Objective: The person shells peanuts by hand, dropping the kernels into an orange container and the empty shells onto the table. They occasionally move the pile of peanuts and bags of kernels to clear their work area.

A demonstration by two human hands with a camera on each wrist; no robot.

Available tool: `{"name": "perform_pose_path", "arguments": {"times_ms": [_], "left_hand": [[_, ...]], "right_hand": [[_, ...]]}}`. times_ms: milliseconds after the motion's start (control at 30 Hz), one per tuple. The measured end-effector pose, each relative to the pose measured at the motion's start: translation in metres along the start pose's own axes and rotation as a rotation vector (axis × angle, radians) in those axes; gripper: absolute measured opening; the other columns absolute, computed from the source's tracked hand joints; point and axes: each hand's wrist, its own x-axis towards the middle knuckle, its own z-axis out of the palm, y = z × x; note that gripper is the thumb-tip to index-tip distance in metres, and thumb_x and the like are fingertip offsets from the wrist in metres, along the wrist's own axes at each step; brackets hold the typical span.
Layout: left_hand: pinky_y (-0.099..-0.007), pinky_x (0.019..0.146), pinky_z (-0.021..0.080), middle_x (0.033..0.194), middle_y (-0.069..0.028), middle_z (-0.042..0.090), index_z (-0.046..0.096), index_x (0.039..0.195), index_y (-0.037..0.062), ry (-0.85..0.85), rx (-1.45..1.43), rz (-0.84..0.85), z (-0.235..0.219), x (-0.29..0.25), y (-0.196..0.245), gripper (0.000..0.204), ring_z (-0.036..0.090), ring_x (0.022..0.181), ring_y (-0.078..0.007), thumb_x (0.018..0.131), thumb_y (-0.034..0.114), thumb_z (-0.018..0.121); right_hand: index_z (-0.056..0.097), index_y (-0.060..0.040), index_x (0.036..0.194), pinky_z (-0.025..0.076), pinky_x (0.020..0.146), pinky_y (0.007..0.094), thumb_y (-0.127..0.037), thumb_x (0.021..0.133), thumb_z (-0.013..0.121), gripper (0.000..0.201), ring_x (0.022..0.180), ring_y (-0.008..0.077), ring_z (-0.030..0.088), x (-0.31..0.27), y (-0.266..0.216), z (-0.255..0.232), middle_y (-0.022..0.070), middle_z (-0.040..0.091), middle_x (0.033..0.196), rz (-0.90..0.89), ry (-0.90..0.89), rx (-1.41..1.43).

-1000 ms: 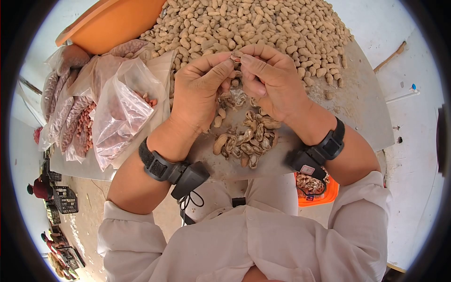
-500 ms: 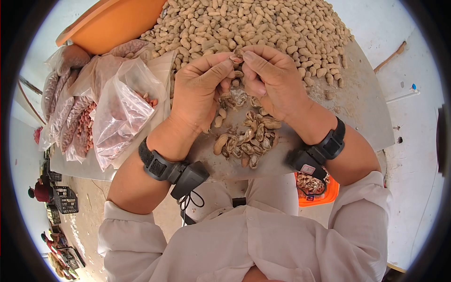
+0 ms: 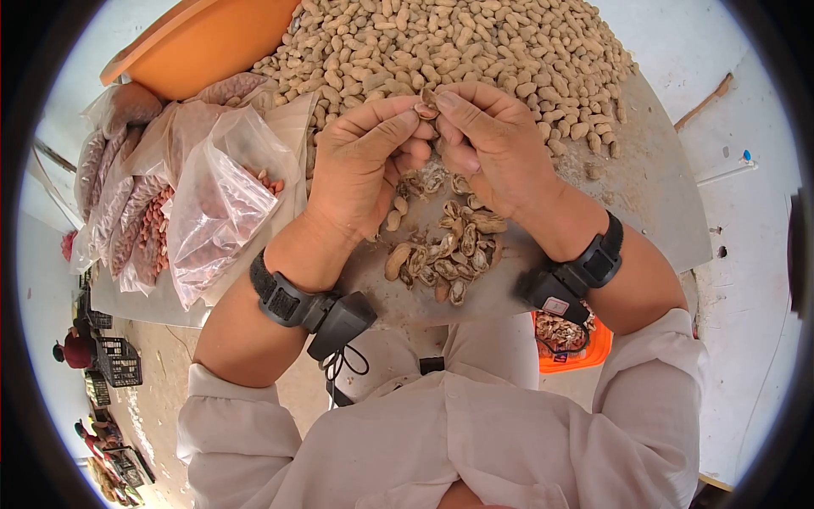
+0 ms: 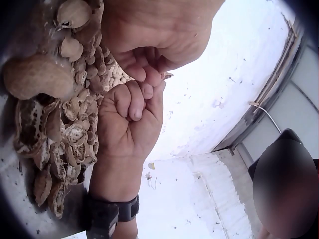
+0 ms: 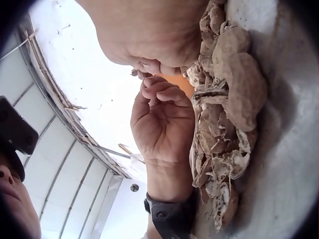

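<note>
- The person is sitting at a grey table [image 3: 644, 170], holding both hands up together just above its middle, near the big heap of unshelled peanuts [image 3: 475, 42] that is covering the table's far part.
- The left hand [image 3: 360, 165] is pinching a single peanut [image 3: 426, 109] between thumb and forefinger, the other fingers curling in underneath.
- The right hand [image 3: 487, 144] is pinching the same peanut from the other side, so the fingertips of both hands are meeting on it; each hand is clamping on the nut, and the shell is looking cracked, with a bit of brown showing.
- In the left wrist view, the right hand [image 4: 130, 122] is showing as a tight fist with knuckles pressing against the other hand's fingers.
- In the right wrist view, the left hand [image 5: 162, 122] is showing its palm with fingers bending inward at the top.
- Directly below the hands, a pile of empty shells [image 3: 445, 250] is lying on the table towards its near edge.
- Along the table's left edge, clear plastic bags [image 3: 212, 204] are lying bunched up, reddish shelled kernels showing through them.
- An orange basin [image 3: 199, 42] is standing at the table's far left corner, touching the heap.
- An orange tub [image 3: 572, 339] holding more shells is sitting below the table's near edge, by the person's right elbow.
- Black straps with small cameras are sitting on both wrists, and pale sleeves are rolled up to the elbows.
</note>
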Motion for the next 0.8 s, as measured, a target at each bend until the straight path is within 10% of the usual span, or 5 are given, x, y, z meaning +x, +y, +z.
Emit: {"name": "perform_pose_path", "arguments": {"times_ms": [400, 800], "left_hand": [[-0.0198, 0.063, 0.052, 0.082, -0.0067, 0.064, 0.062, 0.094, -0.0015, 0.012, -0.002, -0.032, 0.0043, 0.0007, -0.0011, 0.014, 0.061, 0.066, -0.0097, 0.085, 0.009, 0.059], [-0.0210, 0.058, 0.049, 0.078, -0.0075, 0.064, 0.062, 0.089, -0.0012, 0.046, 0.048, -0.040, 0.0011, 0.0018, 0.0001, 0.010, 0.059, 0.062, -0.0107, 0.084, 0.004, 0.057]], "right_hand": [[0.060, 0.0029, 0.087, 0.044, 0.056, 0.0195, -0.012, 0.084, 0.059, 0.015, 0.063, 0.0064, 0.053, -0.0021, -0.0013, 0.0030, 0.0037, 0.060, 0.071, -0.328, 0.095, -0.681], [0.061, 0.0024, 0.085, 0.041, 0.052, 0.0196, -0.015, 0.084, 0.058, 0.017, 0.061, 0.0048, 0.051, -0.0030, -0.0018, 0.0023, 0.0017, 0.059, 0.068, -0.230, 0.078, -0.568]]}}
